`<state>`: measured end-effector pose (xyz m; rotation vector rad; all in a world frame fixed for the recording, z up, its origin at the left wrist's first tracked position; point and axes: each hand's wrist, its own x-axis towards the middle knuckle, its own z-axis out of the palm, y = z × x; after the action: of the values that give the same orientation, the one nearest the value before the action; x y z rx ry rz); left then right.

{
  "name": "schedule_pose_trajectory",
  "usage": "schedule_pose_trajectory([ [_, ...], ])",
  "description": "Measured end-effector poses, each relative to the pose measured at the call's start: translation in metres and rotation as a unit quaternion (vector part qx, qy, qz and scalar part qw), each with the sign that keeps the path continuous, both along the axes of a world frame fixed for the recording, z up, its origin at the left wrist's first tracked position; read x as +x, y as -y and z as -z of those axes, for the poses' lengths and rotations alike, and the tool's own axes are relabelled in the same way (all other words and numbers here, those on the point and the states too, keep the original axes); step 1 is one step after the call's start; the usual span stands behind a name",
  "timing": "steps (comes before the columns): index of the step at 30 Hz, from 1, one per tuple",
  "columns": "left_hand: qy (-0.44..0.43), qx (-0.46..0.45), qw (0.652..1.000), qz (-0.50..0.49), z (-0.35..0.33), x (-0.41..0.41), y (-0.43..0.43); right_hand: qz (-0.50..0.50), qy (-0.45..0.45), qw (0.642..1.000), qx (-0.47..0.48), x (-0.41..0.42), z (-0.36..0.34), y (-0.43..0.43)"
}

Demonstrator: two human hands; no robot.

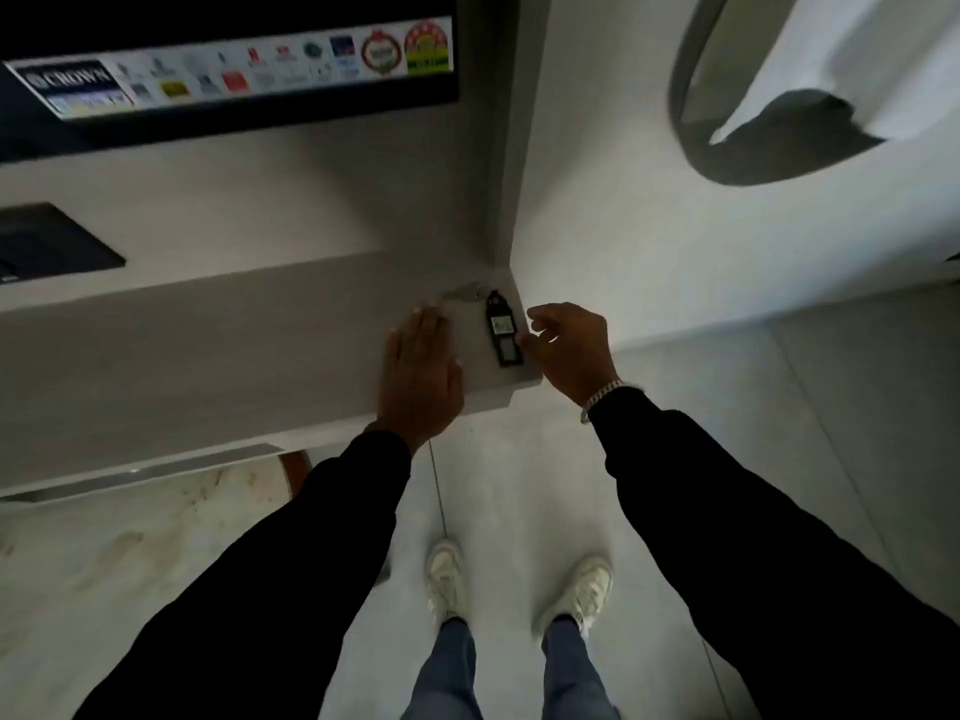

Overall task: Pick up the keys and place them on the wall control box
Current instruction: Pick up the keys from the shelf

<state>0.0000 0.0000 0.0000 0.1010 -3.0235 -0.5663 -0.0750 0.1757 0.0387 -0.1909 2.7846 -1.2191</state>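
Observation:
The keys [497,319] lie on the right end of a pale shelf [208,345]: a silver key pointing left and a black rectangular fob with a small label. My left hand [421,371] rests flat on the shelf just left of the fob, fingers together and holding nothing. My right hand [566,345] hovers at the shelf's right edge, fingers curled loosely, its fingertips touching or nearly touching the fob's right side. No wall control box can be made out for certain.
A dark screen [234,70] with a strip of logo stickers hangs above the shelf. A black panel [47,244] sits on the wall at left. The white wall corner [519,200] rises behind the keys. A round mirror [779,96] hangs upper right. My white shoes [519,589] stand on pale floor tiles.

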Motion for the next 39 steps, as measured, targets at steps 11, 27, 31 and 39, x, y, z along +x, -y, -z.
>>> schedule_pose_trajectory([
  [11,0.038,-0.073,0.996,-0.017,0.008,-0.018,-0.003,0.083,0.108,0.990,0.034,-0.025,0.014,0.024],
  [27,0.072,-0.007,0.997,-0.008,-0.012,-0.026,-0.007,0.152,0.315,0.887,-0.301,-0.018,-0.028,-0.045],
  [31,0.056,0.072,0.995,0.028,-0.035,-0.044,-0.048,0.179,0.279,0.869,-0.368,-0.011,-0.047,-0.092],
  [39,-0.090,0.104,0.977,0.163,-0.079,-0.087,-0.196,0.223,0.202,0.853,-0.426,-0.014,-0.086,-0.221],
])
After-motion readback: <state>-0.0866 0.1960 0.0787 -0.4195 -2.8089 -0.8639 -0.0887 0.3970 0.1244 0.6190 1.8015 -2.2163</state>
